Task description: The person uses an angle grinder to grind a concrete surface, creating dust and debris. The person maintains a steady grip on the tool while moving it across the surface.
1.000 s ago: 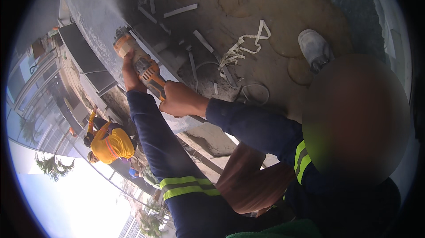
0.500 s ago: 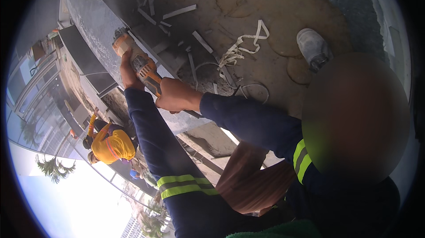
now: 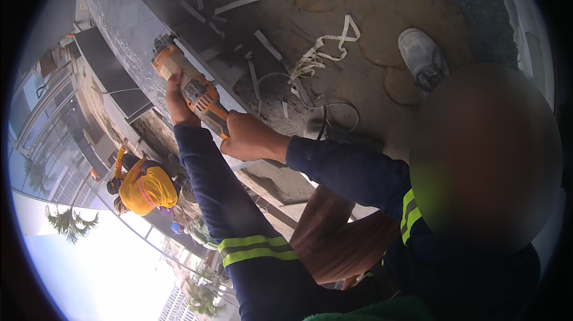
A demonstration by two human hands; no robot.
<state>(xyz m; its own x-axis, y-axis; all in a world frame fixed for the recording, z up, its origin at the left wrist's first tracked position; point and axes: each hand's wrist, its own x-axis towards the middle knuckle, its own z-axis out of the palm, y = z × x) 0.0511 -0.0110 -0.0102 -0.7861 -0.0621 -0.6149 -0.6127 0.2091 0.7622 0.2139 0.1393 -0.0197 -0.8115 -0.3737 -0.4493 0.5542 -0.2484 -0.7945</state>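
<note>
A dusty orange angle grinder [image 3: 205, 99] is held in both my hands, its head against or just over the edge of a long grey slab [image 3: 122, 8]. My left hand [image 3: 177, 99] is closed around the front of the tool, near its head; part of that grip is hidden behind the tool's body. Farther back, my right hand [image 3: 255, 136] wraps the rear handle. Haze hangs around the grinder's head, and I cannot make out the disc clearly.
Pale cut strips [image 3: 239, 3] litter the dusty ground. A tangled white strap [image 3: 319, 52] and a looped cable [image 3: 352, 119] lie near the slab. A shoe [image 3: 421, 52] stands at upper right. A co-worker in yellow [image 3: 146, 191] bends down beyond the slab at left.
The grinder and my right hand have shifted a little right and down, while the surroundings have slid slightly up and left in view. Both hands keep their grip.
</note>
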